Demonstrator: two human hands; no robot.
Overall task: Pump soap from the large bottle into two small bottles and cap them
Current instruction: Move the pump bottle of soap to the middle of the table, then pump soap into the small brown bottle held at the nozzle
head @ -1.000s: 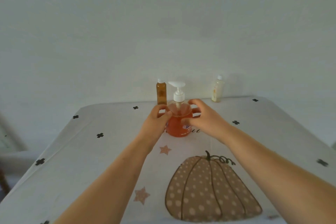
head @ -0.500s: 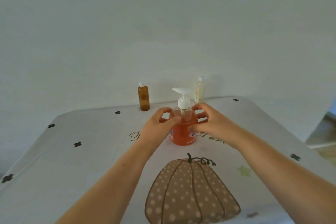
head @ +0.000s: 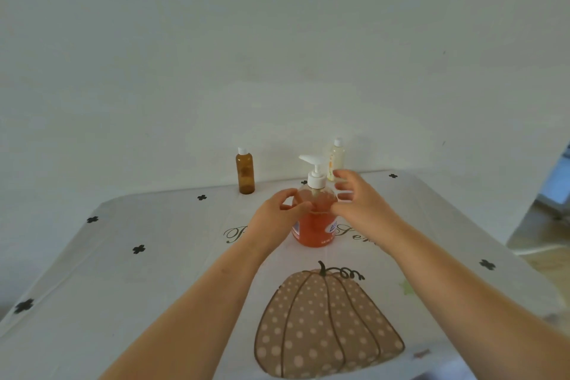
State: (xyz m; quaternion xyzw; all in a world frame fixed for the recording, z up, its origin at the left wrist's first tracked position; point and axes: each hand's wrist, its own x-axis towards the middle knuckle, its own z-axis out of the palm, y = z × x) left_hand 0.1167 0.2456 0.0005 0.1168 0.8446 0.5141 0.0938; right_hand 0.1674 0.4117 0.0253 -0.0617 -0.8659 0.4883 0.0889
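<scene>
The large pump bottle (head: 314,231) of orange soap stands upright on the table (head: 160,256), its white pump head pointing left. My left hand (head: 277,213) holds its left shoulder, thumb in front and fingers curled round it. At the bottle's right shoulder is my right hand (head: 361,203), fingers spread and nearly straight, the thumb near the glass. A small amber bottle (head: 245,174) with a white cap stands at the back left by the wall. A small pale yellow bottle (head: 335,157), also capped, stands behind the pump, partly hidden by my right fingers.
A white wall rises right behind the table's far edge. The tablecloth carries a dotted pumpkin print (head: 327,324) between my forearms. The table's right edge drops to a wooden floor (head: 549,259).
The pump bottle has come toward me, away from the two small bottles. My right hand's fingers have loosened from a grip to a spread pose, while my left hand keeps its hold.
</scene>
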